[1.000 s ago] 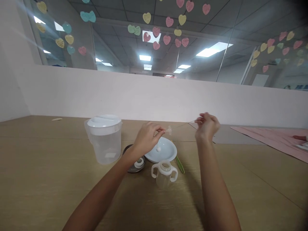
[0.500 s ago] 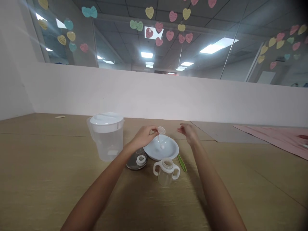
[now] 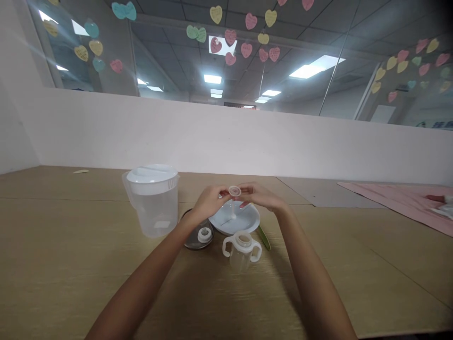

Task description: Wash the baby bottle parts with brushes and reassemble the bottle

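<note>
Over a white bowl, my left hand pinches the edge of a small round clear piece with a thin stem and a white weight hanging below it. My right hand has its fingers at the other side of the same piece. Just in front of the bowl stands a clear cup with two white handles. A white bottle top lies on a dark round tray, left of the cup. Part of a green utensil shows at the bowl's right.
A clear pitcher with a white lid stands left of my left hand. A pink cloth with something on it lies at the far right. A small flat pale object is at the back left, near the wall.
My right hand has moved left and closed in on the round piece. The piece now lies flatter between both hands. The whole view has shifted slightly.
</note>
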Demonstrator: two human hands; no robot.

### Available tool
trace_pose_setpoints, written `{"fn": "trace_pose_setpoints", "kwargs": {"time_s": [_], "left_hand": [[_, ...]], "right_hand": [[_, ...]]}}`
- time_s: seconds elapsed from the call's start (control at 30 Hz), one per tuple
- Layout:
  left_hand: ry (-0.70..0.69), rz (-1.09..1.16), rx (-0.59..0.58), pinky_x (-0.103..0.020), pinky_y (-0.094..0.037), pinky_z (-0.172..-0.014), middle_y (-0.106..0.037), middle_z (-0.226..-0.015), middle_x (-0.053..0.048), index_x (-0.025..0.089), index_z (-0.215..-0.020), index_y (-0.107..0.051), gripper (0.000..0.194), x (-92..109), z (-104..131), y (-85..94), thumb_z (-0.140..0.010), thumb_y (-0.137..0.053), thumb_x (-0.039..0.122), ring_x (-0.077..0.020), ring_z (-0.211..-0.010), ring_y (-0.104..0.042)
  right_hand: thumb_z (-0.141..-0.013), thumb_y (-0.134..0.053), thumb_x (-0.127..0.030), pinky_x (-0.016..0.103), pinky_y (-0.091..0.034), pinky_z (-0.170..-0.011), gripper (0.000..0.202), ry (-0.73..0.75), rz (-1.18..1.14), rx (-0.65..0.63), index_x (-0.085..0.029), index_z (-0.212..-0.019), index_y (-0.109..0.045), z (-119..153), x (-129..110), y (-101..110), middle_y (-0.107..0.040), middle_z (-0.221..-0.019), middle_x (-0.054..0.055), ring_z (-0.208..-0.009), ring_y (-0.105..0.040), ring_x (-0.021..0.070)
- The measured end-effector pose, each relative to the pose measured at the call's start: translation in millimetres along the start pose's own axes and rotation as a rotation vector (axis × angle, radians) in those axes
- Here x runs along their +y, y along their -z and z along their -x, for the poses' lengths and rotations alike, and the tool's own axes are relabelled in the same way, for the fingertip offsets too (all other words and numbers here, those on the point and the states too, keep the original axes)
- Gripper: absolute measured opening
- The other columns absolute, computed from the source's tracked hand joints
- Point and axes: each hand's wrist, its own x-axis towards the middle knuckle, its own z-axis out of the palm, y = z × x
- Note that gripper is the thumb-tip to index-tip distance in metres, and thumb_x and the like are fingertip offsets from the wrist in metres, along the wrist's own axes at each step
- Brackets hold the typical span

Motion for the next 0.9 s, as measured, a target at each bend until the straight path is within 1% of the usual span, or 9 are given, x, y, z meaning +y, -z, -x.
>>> {"fn": "trace_pose_setpoints", "kwargs": {"time_s": [0.1,0.2,0.27,0.37,0.43,0.53,0.67,0.77,0.9], "left_hand": [[0.022,0.024,0.039,-0.022,-0.042,-0.064,-0.07,-0.081,-0.004,0.014,-0.084,-0.068,0.031,2.2,-1.3,0.6,-0.081,-0.048,0.038,-0.0158,-0.073,-0.06],[0.057,-0.145,-0.029,-0.022,-0.039,-0.059,-0.069,-0.077,-0.003,0.015,-0.082,-0.068,0.036,6.5,1.6,7.2,-0.083,-0.044,0.042,-0.0147,-0.067,-0.058],[0.115,-0.358,-0.205,-0.022,-0.037,-0.056,-0.068,-0.072,-0.004,0.016,-0.077,-0.068,0.033,8.7,6.3,12.9,-0.081,-0.047,0.04,-0.0149,-0.063,-0.058],[0.283,-0.637,-0.541,-0.023,-0.039,-0.055,-0.069,-0.073,-0.005,0.018,-0.074,-0.069,0.019,7.6,13.2,16.9,-0.069,-0.06,0.033,-0.0177,-0.064,-0.06],[0.374,-0.707,-0.634,-0.024,-0.042,-0.057,-0.07,-0.082,-0.007,0.019,-0.082,-0.069,0.023,3.3,15.1,15.6,-0.061,-0.067,0.029,-0.0206,-0.071,-0.062],[0.428,-0.723,-0.617,-0.025,-0.045,-0.062,-0.07,-0.087,-0.009,0.021,-0.088,-0.068,0.034,-5.6,13.8,11.5,-0.055,-0.071,0.027,-0.0228,-0.077,-0.063],[0.489,-0.711,-0.648,-0.027,-0.047,-0.06,-0.069,-0.068,-0.008,0.019,-0.072,-0.069,0.021,-15.4,13.1,6.7,-0.054,-0.071,0.029,-0.0221,-0.064,-0.064],[0.533,-0.694,-0.698,-0.029,-0.047,-0.055,-0.062,-0.048,-0.007,0.016,-0.05,-0.062,0.014,-19.6,14.8,1.9,-0.053,-0.07,0.027,-0.0213,-0.051,-0.06],[0.55,-0.684,-0.709,-0.027,-0.046,-0.053,-0.053,-0.036,-0.003,0.016,-0.042,-0.056,0.018,-18.1,14.2,2.1,-0.05,-0.071,0.021,-0.0187,-0.044,-0.056]], "right_hand": [[-0.068,-0.068,-0.033,0.027,-0.052,-0.069,0.032,0.069,-0.065,0.043,-0.018,-0.096,-0.067,4.1,-16.9,-7.1,-0.066,-0.099,0.006,-0.091,-0.059,0.0182],[-0.066,-0.068,-0.033,0.028,-0.051,-0.071,0.032,0.06,-0.112,0.113,-0.017,-0.093,-0.067,1.6,-10.6,-5.4,-0.067,-0.094,0.006,-0.09,-0.06,0.0179],[-0.066,-0.067,-0.03,0.027,-0.05,-0.07,0.03,0.021,-0.062,0.095,-0.016,-0.093,-0.067,-1.6,0.8,-0.8,-0.068,-0.09,0.005,-0.086,-0.061,0.0167],[-0.067,-0.063,-0.025,0.024,-0.049,-0.069,0.024,-0.057,0.155,-0.029,-0.014,-0.088,-0.069,-7.2,18.2,4.2,-0.069,-0.083,0.004,-0.079,-0.062,0.0156],[-0.066,-0.063,-0.021,0.022,-0.048,-0.07,0.021,-0.142,0.418,-0.117,-0.016,-0.085,-0.071,-12.2,27.4,1.7,-0.07,-0.081,0.001,-0.079,-0.063,0.016],[-0.058,-0.067,-0.012,0.023,-0.047,-0.069,0.018,-0.314,0.796,-0.139,-0.017,-0.075,-0.072,-21.4,39.7,-12.7,-0.071,-0.079,0.004,-0.081,-0.065,0.0208],[-0.047,-0.069,-0.001,0.031,-0.048,-0.07,0.023,-0.393,0.919,-0.076,-0.012,-0.067,-0.07,-30.3,55.1,-40.0,-0.069,-0.086,0.017,-0.086,-0.064,0.0288],[-0.051,-0.068,-0.006,0.026,-0.048,-0.063,0.017,-0.351,0.857,-0.144,-0.015,-0.066,-0.07,-31.3,58.5,-49.8,-0.071,-0.077,0.01,-0.075,-0.066,0.0227],[-0.065,-0.06,-0.013,0.019,-0.044,-0.054,0.013,-0.277,0.767,-0.154,-0.017,-0.071,-0.071,-26.6,43.0,-37.9,-0.068,-0.066,0.002,-0.059,-0.061,0.013]]}}
